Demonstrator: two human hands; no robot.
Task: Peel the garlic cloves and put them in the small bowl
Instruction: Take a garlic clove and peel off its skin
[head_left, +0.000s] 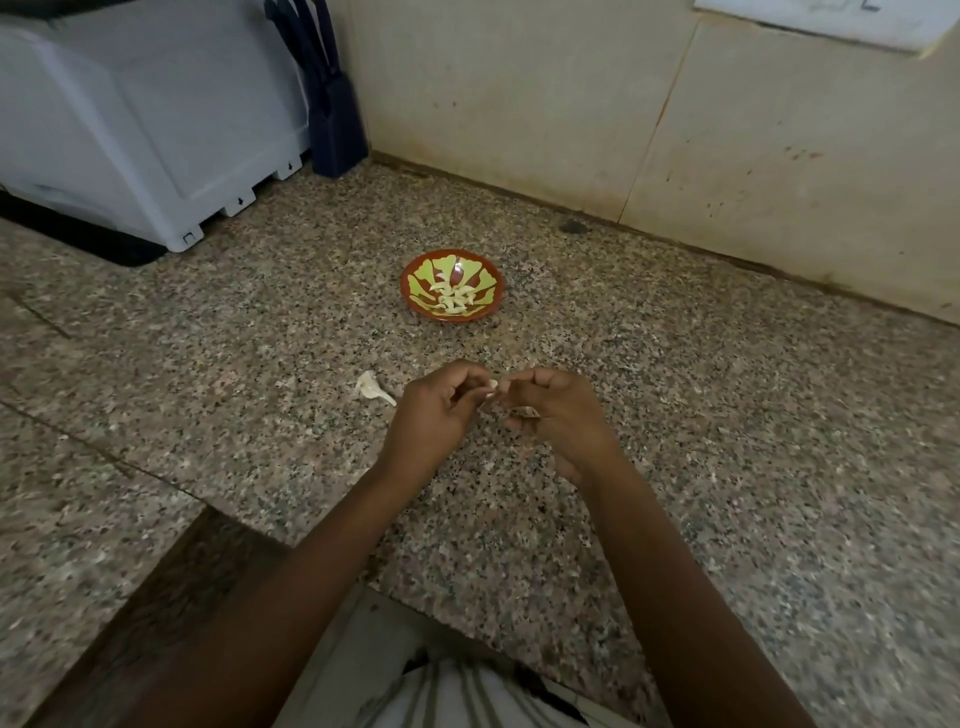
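Over the speckled granite countertop (675, 415), a little short of the small bowl (410, 293), I had both hands drawn together on a single garlic clove (492, 385). My left hand (436, 410) had its fingers curled in and pinched one end. My right hand (558, 415) was curled the same way and pinched the other, so the clove sat between the two sets of fingertips. So little of it showed that I could not tell how much skin was left on it, though its long axis seemed to run across, from one hand to the other.

The bowl lay straight ahead of my hands, apart from them and a touch toward the left, with a heap of peeled cloves (453, 300) already in its middle. By my reckoning the left hand stood slightly more in line with it (though either could have reached it), and the drop would call for a short reach forward once the skin came away. A scrap of garlic skin and stem (373, 388) lay on the counter just beside my left hand, and a pale flake (525, 412) showed under my right fingers.
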